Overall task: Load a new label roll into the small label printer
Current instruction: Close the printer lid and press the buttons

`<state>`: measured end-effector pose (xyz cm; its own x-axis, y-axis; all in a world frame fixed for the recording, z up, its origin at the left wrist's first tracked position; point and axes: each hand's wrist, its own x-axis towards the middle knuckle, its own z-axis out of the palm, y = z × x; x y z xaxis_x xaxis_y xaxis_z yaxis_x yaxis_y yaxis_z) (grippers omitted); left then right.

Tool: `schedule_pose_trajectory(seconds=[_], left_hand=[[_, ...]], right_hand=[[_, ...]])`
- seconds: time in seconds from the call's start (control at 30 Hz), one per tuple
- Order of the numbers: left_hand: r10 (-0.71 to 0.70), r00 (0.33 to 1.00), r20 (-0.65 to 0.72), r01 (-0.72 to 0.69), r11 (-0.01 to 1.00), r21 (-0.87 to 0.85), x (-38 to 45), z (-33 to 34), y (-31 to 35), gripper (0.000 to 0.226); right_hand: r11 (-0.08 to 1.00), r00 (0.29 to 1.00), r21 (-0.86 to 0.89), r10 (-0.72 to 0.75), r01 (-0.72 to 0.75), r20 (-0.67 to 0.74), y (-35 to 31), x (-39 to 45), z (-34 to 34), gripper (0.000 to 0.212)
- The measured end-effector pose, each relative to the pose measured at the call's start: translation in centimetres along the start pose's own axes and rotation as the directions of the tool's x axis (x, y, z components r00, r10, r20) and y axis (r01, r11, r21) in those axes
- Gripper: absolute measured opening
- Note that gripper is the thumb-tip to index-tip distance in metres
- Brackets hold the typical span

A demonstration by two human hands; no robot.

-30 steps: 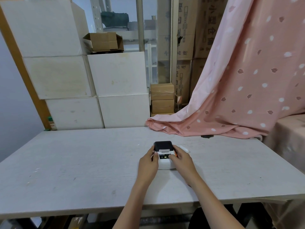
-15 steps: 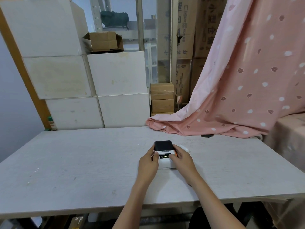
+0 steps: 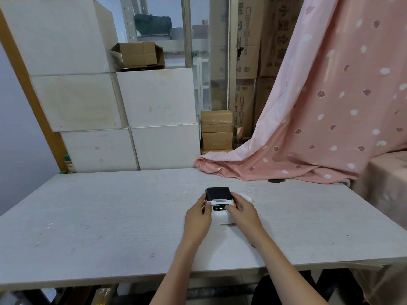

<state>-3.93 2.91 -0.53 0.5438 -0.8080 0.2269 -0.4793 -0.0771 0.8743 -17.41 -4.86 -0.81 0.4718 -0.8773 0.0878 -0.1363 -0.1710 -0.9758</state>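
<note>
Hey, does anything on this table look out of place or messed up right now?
Only the pink curtain: its hem spills onto the table's far edge. The printer sits square.

My left hand [image 3: 197, 219] and right hand [image 3: 244, 213] are bare, forearms uncovered from six o'clock, no sleeves, rings or watch.

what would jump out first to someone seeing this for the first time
The small label printer near the middle of the white table, white with a dark lid and a lit green light, with the left hand and right hand cupping its sides. Next, the pink spotted curtain hanging on the right and spilling onto the table's far edge. Behind the table on the left, stacked white boxes fill the background.
</note>
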Motion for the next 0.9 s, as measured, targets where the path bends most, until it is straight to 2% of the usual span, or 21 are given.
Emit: schedule_pose_trajectory(seconds=[0.9], left_hand=[[0.005, 1.000, -0.004, -0.005, 1.000, 0.007, 0.03, 0.00, 0.07, 0.043]], right_hand=[[0.999, 1.000, -0.032, -0.017, 0.017, -0.005, -0.21, -0.11, -0.02, 0.046]])
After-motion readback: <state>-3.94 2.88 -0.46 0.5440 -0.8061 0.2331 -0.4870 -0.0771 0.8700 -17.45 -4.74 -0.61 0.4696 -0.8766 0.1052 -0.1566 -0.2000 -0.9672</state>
